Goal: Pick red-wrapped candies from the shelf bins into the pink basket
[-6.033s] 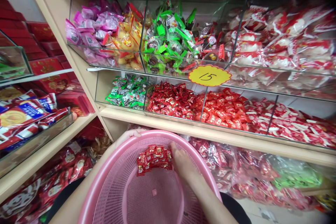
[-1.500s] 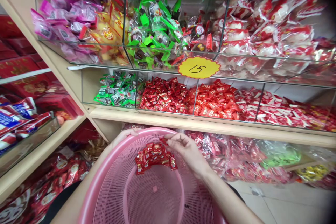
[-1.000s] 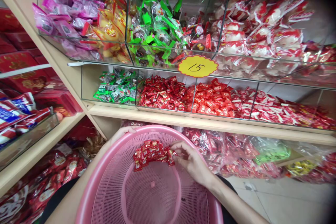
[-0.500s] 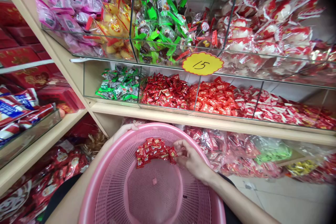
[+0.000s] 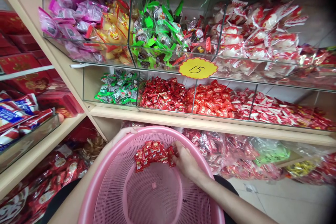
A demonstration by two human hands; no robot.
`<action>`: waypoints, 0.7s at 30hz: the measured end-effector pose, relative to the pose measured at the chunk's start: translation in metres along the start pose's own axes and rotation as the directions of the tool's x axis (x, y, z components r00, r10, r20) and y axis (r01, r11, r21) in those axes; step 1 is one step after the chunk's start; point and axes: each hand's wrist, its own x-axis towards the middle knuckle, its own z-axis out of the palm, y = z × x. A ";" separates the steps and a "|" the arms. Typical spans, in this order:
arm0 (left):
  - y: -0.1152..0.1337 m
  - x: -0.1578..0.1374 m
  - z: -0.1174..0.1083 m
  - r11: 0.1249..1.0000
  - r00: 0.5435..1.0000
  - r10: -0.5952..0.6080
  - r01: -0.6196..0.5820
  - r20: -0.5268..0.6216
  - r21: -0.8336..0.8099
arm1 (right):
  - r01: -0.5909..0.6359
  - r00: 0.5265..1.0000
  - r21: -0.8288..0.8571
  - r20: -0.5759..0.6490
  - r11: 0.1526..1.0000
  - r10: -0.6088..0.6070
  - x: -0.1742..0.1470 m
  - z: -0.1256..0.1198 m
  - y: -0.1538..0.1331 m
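Note:
A pink plastic mesh basket [image 5: 86,182], round and tilted toward me, fills the lower middle of the view. My left hand [image 5: 123,135] grips its far left rim; part of that hand lies behind the rim. Inside, a small heap of red-wrapped candies [image 5: 149,154] rests against the far wall above the basket's floor. At the right end of this heap, my right hand [image 5: 183,161] is closed with its fingertips on one red wrapped candy [image 5: 171,156]. Its other fingers are curled and partly hidden.
Clear-fronted shelf bins hold red candies [image 5: 164,94], green packets [image 5: 118,87] and red-and-white packets [image 5: 258,38]. A yellow price tag [image 5: 198,68] reads 15. Below lie bagged candies [image 5: 228,150]. Red boxes and snack packs [image 5: 18,112] fill the left shelves. Floor tiles [image 5: 259,196] show at right.
My right hand has turned its back more toward me, and its fingers have curled in at the candy. The view has shifted slightly. My left hand stays on the rim.

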 end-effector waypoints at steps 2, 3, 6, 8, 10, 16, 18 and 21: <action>0.000 0.000 0.000 1.000 1.000 0.002 -0.002 0.005 0.005 | -0.003 1.000 -0.065 -0.019 0.998 0.002 0.003 0.004 0.000; 0.000 0.000 0.000 1.000 1.000 0.002 -0.002 0.007 0.010 | -0.001 1.000 -0.100 -0.022 0.995 -0.001 0.004 0.006 0.000; 0.002 0.001 0.001 0.999 1.000 -0.002 0.002 0.012 0.035 | 0.035 0.999 -0.220 0.009 0.975 -0.034 0.008 0.012 0.003; 0.003 0.002 0.002 0.999 1.000 0.001 -0.001 0.016 0.054 | 0.059 0.998 -0.304 0.027 0.951 -0.053 0.009 0.014 0.003; 0.004 0.003 0.003 0.998 1.000 0.008 -0.009 0.022 0.069 | 0.057 0.998 -0.391 0.035 0.919 -0.047 0.009 0.012 -0.001; 0.003 0.002 0.004 0.995 0.999 0.030 -0.034 0.044 0.093 | 0.127 0.991 -0.482 0.019 0.867 -0.135 0.021 -0.037 -0.053; 0.002 0.001 0.005 0.994 0.998 0.038 -0.042 0.045 0.096 | 0.187 0.973 -0.455 -0.040 0.871 -0.229 0.037 -0.063 -0.078; 0.001 0.001 0.006 0.993 0.998 0.045 -0.050 0.047 0.105 | 0.214 0.928 -0.460 -0.178 0.862 -0.326 0.071 -0.095 -0.108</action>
